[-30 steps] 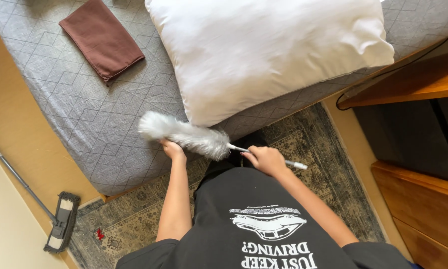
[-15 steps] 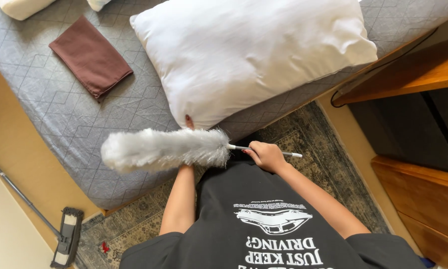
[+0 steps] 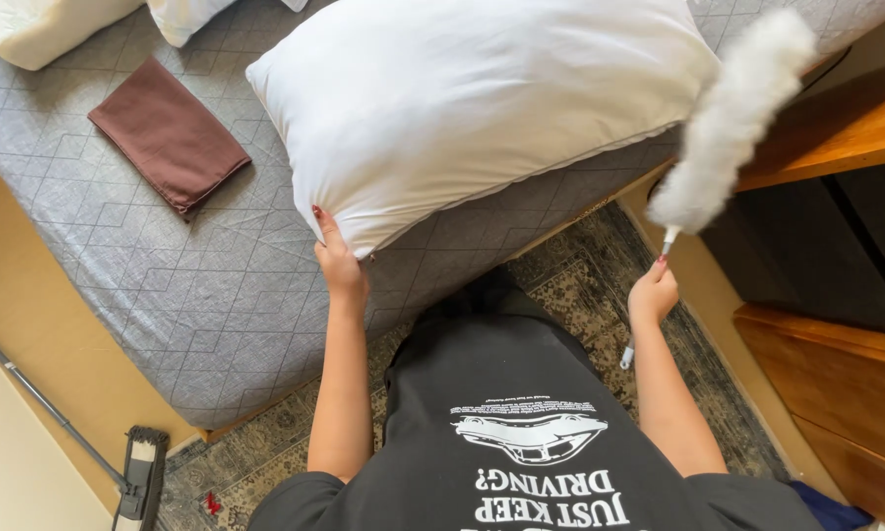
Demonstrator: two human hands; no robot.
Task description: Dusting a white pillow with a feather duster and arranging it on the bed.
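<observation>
Left hand: grip clamped on the near corner of the white pillow, which lies on the grey bed.
Right hand: grip closed round the duster handle, fluffy head raised clear of the pillow.
Nearby: brown cloth flat on the bed; mop on the floor.

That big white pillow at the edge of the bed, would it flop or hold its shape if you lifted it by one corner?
The pillow looks plump and soft, so it would probably sag and fold. It likely weighs little for its bulk: the left hand grips just its corner. Its smooth cover might slide easily over the grey mattress.
</observation>
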